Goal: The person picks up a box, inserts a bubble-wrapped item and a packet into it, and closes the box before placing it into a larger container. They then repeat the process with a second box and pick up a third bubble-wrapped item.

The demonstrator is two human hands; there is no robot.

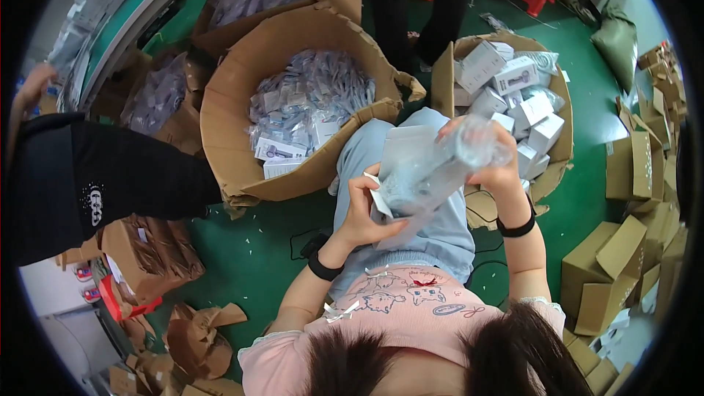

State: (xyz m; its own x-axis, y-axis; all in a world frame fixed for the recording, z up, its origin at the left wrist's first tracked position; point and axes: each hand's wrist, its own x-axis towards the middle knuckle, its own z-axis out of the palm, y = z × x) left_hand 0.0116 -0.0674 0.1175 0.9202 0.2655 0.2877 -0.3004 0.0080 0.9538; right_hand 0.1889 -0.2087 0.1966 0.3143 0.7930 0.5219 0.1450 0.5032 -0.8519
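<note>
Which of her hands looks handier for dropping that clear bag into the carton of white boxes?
Probably the right hand: it grips the clear plastic bag at its upper end, next to the carton of white boxes. The left hand is farther away.

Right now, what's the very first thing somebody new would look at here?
Probably the clear plastic bag in the middle, held up by the left hand and the right hand over the person's lap. Next come two torn cardboard boxes on the green floor: one full of small clear packets, one full of white boxes.
</note>
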